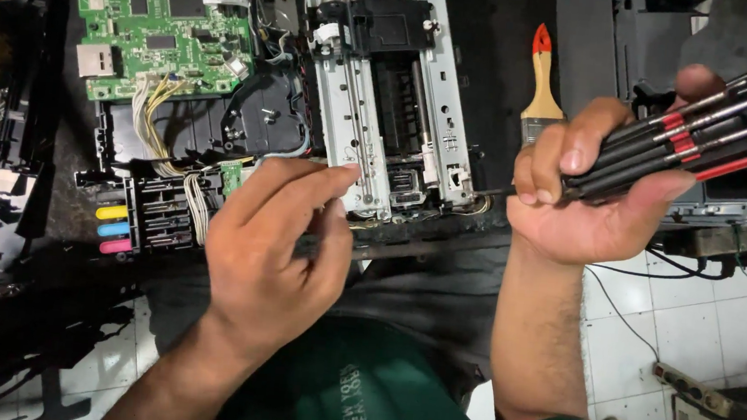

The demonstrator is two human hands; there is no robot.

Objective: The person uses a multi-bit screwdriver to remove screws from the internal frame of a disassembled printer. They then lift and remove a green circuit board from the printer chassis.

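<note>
Bare left hand (276, 246) beside ribbed black-red multi-bit screwdriver (695, 139)

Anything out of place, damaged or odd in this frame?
Yes: the printer lies opened up, cover off, with its green circuit board and loose wire bundles exposed. A paintbrush rests among the parts. The right hand grips a multi-bit screwdriver; the left hand hovers, fingers pinched.

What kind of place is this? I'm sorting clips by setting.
Probably an electronics repair workshop. An opened printer lies with its green circuit board bare, the right hand grips a multi-bit screwdriver, and a paintbrush lies beside more dismantled machines.
</note>
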